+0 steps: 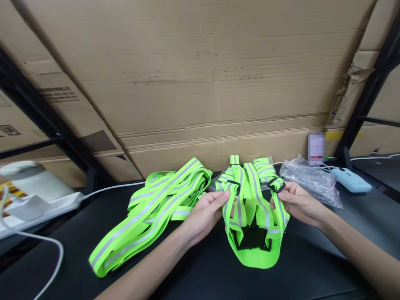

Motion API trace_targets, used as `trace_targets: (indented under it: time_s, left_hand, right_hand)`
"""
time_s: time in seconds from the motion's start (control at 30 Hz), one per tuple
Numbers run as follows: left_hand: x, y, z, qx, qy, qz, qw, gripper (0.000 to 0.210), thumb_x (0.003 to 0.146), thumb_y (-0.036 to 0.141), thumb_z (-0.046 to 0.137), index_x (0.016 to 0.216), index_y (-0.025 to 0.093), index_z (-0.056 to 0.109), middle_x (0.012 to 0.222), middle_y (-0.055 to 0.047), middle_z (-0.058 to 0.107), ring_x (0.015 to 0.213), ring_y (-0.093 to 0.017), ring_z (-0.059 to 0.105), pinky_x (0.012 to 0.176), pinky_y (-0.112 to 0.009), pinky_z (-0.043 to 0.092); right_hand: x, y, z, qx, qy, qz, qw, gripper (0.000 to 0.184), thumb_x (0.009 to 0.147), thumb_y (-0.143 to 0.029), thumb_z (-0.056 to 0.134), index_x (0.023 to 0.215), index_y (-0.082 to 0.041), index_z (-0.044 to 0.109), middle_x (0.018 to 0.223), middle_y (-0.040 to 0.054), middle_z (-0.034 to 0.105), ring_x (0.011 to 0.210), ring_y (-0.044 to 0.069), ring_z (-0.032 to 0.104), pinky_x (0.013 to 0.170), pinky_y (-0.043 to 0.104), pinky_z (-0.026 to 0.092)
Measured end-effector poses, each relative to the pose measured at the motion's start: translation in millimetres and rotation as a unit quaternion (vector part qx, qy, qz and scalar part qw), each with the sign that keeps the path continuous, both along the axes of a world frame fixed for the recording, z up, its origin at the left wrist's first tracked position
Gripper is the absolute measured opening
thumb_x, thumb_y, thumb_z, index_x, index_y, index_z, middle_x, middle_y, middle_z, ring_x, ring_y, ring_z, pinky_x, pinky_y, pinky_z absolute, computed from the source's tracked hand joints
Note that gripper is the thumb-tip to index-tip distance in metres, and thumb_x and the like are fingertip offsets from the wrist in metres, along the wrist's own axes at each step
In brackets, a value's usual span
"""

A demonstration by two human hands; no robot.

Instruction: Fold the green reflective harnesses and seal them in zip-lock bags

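A neon-green reflective strap vest (259, 258) with silver stripes hangs in a loop between my two hands. My left hand (208, 212) pinches its left strap, close to a black slide buckle (233, 183). At the other side my right hand (295, 202) grips the right strap beside a second black slide buckle (275, 184). A black clip buckle (253, 238) shows inside the lower loop. Left of my left hand lies a folded bundle of similar green reflective straps (156, 212) on the black table (200, 275).
Clear plastic bags (312, 179) lie right of my right hand, near a light-blue device (351, 180) with a cord. A white power strip (59, 204) with cables and a white container (34, 179) stand at left. Cardboard (218, 83) walls off the back.
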State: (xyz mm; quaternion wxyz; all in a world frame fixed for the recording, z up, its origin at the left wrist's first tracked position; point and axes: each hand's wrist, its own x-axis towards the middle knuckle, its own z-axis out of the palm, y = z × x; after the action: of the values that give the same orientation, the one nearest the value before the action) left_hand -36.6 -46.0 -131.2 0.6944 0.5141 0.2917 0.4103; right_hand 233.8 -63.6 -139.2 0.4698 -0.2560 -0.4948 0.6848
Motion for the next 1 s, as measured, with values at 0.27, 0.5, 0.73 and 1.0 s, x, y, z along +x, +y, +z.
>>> trace_targets:
  time_s: [0.27,0.5,0.73,1.0]
  left_hand:
    - [8.8,-8.9,-2.9,-0.05,-0.022,0.0,0.999,0.041,0.098,0.052,0.062,0.077,0.019,0.055,0.042,0.007,0.047,0.039,-0.012,0.048,0.061,-0.032,0.057]
    - [-8.4,4.2,17.0,-0.072,-0.106,0.092,0.988,0.028,0.1,0.038,0.061,0.081,0.018,0.056,0.048,0.008,0.042,0.038,-0.009,0.039,0.042,-0.022,0.049]
    - [-21.0,11.7,30.8,-0.055,-0.163,0.163,0.971,0.029,0.104,0.018,0.039,0.08,0.017,0.055,0.058,0.002,0.049,0.049,-0.013,0.053,0.051,-0.026,0.056]
    - [-13.1,2.2,19.5,-0.024,-0.07,0.076,0.994,0.033,0.102,0.032,0.052,0.072,0.017,0.052,0.051,0.006,0.044,0.034,-0.007,0.037,0.037,-0.019,0.044]
  right_hand:
    - [-1.5,-1.7,-0.9,-0.039,-0.01,0.008,0.999,0.032,0.092,-0.05,0.073,0.099,-0.02,0.063,0.064,0.0008,0.073,0.049,0.019,0.071,0.049,0.027,0.055]
    - [1.6,3.5,3.6,-0.054,0.032,-0.071,0.995,0.031,0.089,-0.049,0.076,0.091,-0.02,0.066,0.048,-0.0068,0.058,0.039,0.013,0.056,0.046,0.025,0.047]
    - [4.0,7.2,9.8,-0.088,0.114,-0.117,0.983,0.026,0.086,-0.04,0.079,0.082,-0.022,0.06,0.051,-0.0075,0.053,0.047,0.011,0.051,0.056,0.026,0.05]
    - [-9.0,2.9,-1.1,-0.06,0.018,-0.116,0.991,0.033,0.092,-0.047,0.072,0.077,-0.021,0.057,0.044,-0.0078,0.048,0.036,0.01,0.043,0.044,0.025,0.046]
